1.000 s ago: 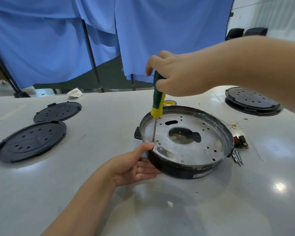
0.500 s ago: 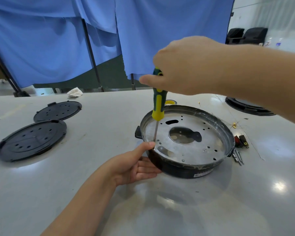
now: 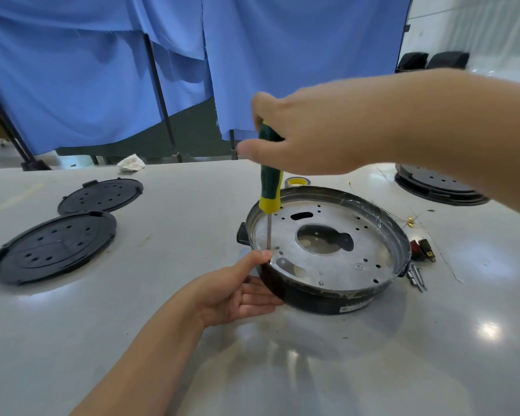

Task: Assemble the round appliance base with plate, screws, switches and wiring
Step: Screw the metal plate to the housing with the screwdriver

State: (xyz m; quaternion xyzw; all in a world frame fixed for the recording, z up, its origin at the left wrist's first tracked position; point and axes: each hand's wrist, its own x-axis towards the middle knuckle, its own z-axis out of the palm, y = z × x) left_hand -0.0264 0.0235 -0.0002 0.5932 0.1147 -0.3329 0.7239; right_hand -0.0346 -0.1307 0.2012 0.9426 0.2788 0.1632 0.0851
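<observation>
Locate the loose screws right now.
Head view: the screws lie on the table, right of the round base, just in front of the red and black switches.

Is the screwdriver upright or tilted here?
Upright: the screwdriver stands near-vertical, shaft tip down at the plate edge, handle gripped by the right hand.

Blue cloth curtains (image 3: 102,70) hang on dark poles (image 3: 159,94) behind a glossy grey bench (image 3: 132,340). Two black chairs (image 3: 433,60) stand by a pale wall (image 3: 478,22).
</observation>
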